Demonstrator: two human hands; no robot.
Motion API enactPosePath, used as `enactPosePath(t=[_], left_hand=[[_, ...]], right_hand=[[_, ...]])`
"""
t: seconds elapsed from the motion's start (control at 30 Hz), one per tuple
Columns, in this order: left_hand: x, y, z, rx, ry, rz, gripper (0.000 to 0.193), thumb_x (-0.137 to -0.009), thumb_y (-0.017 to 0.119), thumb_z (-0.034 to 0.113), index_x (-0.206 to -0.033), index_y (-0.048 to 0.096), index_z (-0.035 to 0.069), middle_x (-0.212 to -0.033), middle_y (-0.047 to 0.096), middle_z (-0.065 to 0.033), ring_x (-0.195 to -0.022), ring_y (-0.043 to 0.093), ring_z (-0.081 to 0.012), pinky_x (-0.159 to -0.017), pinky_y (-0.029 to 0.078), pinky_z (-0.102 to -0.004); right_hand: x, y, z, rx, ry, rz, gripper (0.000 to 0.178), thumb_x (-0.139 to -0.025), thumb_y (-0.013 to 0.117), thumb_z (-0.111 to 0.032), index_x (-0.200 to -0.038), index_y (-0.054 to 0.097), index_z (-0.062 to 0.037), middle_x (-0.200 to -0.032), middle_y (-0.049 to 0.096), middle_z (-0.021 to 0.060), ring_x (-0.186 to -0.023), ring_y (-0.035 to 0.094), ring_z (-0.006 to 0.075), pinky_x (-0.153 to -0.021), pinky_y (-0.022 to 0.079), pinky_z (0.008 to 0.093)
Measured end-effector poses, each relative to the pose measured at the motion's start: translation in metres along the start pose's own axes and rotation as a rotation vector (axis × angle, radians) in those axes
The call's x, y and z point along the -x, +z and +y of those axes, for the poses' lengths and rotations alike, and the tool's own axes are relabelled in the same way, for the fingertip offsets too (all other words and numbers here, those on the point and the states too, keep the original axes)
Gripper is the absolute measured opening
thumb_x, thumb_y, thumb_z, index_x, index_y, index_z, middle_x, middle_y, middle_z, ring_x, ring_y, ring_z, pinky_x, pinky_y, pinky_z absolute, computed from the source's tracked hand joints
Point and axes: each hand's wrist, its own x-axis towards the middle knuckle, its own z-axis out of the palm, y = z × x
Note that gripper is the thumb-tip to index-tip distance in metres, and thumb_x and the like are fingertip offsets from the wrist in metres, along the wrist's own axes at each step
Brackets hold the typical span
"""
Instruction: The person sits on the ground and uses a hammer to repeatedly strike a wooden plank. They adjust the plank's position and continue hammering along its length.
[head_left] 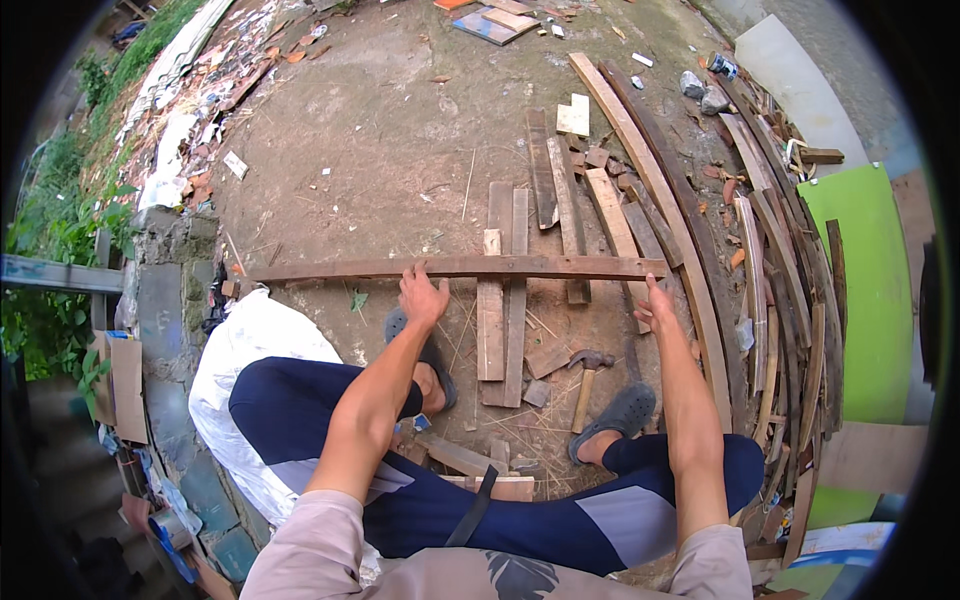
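The long plank [455, 267] lies crosswise over two short boards [503, 290] on the dirt, left hand [421, 297] resting on it fingers loosely spread, right hand [655, 305] at its far end, grip hard to tell, hammer [586, 377] just beside.

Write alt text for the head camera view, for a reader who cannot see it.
A seated person's left hand and right hand rest on a long wooden plank lying crosswise over shorter boards on bare dirt ground. A hammer lies between their sandalled feet, and curved planks are piled at right.
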Motion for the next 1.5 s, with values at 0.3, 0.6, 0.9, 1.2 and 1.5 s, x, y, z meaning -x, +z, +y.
enactPosePath(t=[0.3, 0.6, 0.9, 1.2, 1.5], left_hand=[[-0.054, -0.03, -0.032, -0.616, 0.296, -0.155, 0.081, -0.082, 0.074, 0.041, -0.151, 0.037, 0.017, -0.16, 0.027, -0.0143, -0.147, 0.027, -0.0327, -0.118, 0.026, -0.0506], [-0.069, -0.024, -0.036, -0.456, 0.322, -0.096, 0.055, -0.08, 0.078, 0.033, -0.129, 0.06, 0.016, -0.126, 0.059, -0.0107, -0.123, 0.053, -0.0305, -0.101, 0.043, -0.0475], [-0.056, -0.016, -0.038, -0.55, 0.589, 0.061, 0.049, -0.072, 0.079, 0.033, -0.114, 0.066, 0.01, -0.111, 0.06, -0.0103, -0.111, 0.056, -0.0277, -0.094, 0.045, -0.0445], [-0.023, 0.018, -0.002, -0.377, 0.775, 0.022, 0.053, -0.079, 0.076, 0.036, -0.122, 0.061, 0.01, -0.112, 0.062, -0.0069, -0.111, 0.057, -0.0248, -0.095, 0.043, -0.0418], [-0.014, 0.03, -0.012, -0.267, 0.636, -0.052, 0.067, -0.09, 0.067, 0.039, -0.145, 0.044, 0.008, -0.148, 0.046, -0.0158, -0.141, 0.039, -0.0315, -0.116, 0.032, -0.0422]], right_hand=[[0.005, 0.028, -0.015, -0.188, -0.016, -0.06, 0.098, -0.09, 0.062, -0.061, -0.155, 0.013, -0.007, -0.153, 0.032, 0.0219, -0.127, 0.049, 0.0373, -0.088, 0.055, 0.0489], [-0.013, 0.016, -0.021, -0.146, -0.039, -0.13, 0.096, -0.089, 0.069, -0.052, -0.151, 0.017, -0.0003, -0.146, 0.038, 0.0233, -0.127, 0.05, 0.0381, -0.089, 0.055, 0.048], [-0.024, -0.007, -0.03, -0.323, 0.034, -0.12, 0.073, -0.088, 0.07, -0.051, -0.137, 0.046, -0.0021, -0.14, 0.045, 0.0215, -0.122, 0.051, 0.0389, -0.1, 0.049, 0.0474], [-0.045, -0.075, -0.027, -0.184, -0.026, 0.206, 0.069, -0.091, 0.066, -0.049, -0.143, 0.038, -0.0124, -0.14, 0.047, 0.0164, -0.109, 0.059, 0.0344, -0.08, 0.057, 0.0481], [0.0, -0.084, -0.05, 0.416, -0.028, 0.149, 0.074, -0.089, 0.067, -0.048, -0.145, 0.037, -0.0091, -0.13, 0.056, 0.0182, -0.1, 0.061, 0.0345, -0.077, 0.057, 0.0503]])
